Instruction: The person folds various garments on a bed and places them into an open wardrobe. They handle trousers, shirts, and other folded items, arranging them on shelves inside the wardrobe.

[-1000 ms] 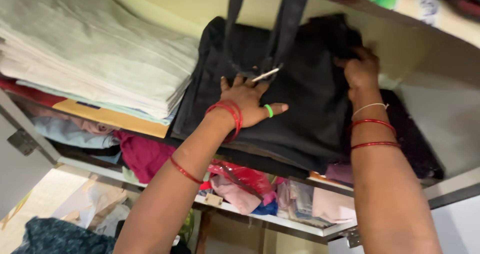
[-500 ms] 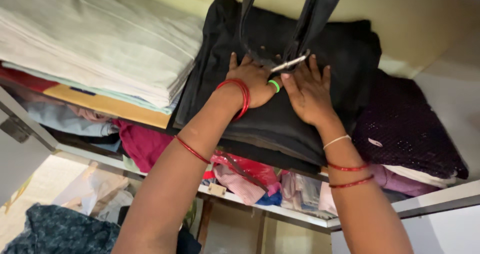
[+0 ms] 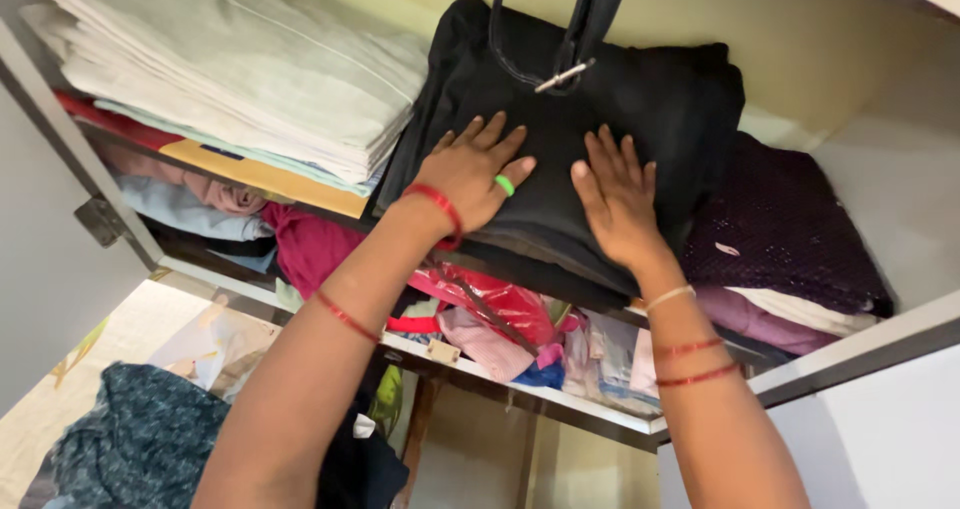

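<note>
A stack of folded black clothes [image 3: 620, 99] lies on a wardrobe shelf [image 3: 560, 294], with black straps and a small metal clip [image 3: 560, 76] resting on top. My left hand [image 3: 470, 169], with a green ring and red bangles, lies flat on the near left part of the black stack, fingers spread. My right hand [image 3: 615, 194] presses flat on the stack just to its right, fingers apart. Neither hand holds anything.
A pile of folded pale green and white cloth [image 3: 230, 69] sits left of the black stack. A dark purple folded garment [image 3: 790, 234] lies to the right. The lower shelf [image 3: 520, 389] is crammed with pink, red and blue clothes. A dark teal cloth [image 3: 130, 439] lies below left.
Both hands have slid toward the near edge of the black stack and now lie flat side by side. The right hand came from the stack's far right corner. The view tilted slightly.
</note>
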